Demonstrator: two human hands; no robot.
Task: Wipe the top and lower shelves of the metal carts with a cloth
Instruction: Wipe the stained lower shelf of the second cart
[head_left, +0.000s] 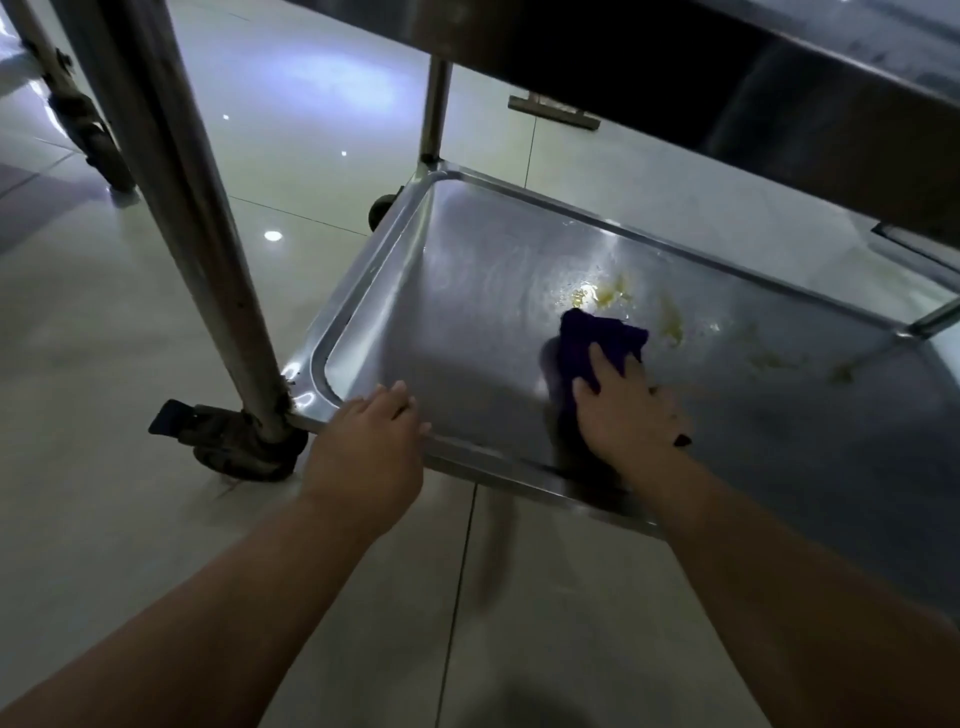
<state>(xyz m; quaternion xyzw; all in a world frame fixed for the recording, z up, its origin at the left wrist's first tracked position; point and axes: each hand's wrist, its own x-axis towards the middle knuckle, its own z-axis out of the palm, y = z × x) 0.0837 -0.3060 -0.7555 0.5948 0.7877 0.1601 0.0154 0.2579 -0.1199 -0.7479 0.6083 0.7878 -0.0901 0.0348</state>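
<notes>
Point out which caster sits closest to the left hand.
The near-corner caster with the black brake tab, just left of the left hand; the far-corner caster sits across the lower shelf.

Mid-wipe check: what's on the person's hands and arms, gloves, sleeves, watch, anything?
Nothing worn shows. Left hand and right hand are ungloved, no rings; no watch or band at either wrist. Forearms are uncovered to the frame edge, no sleeve in view.

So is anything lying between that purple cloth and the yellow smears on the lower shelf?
Nothing visible. The right hand presses the dark purple cloth flat on the shiny steel lower shelf, and the yellowish smears begin just beyond its far edge, across bare metal.
</notes>
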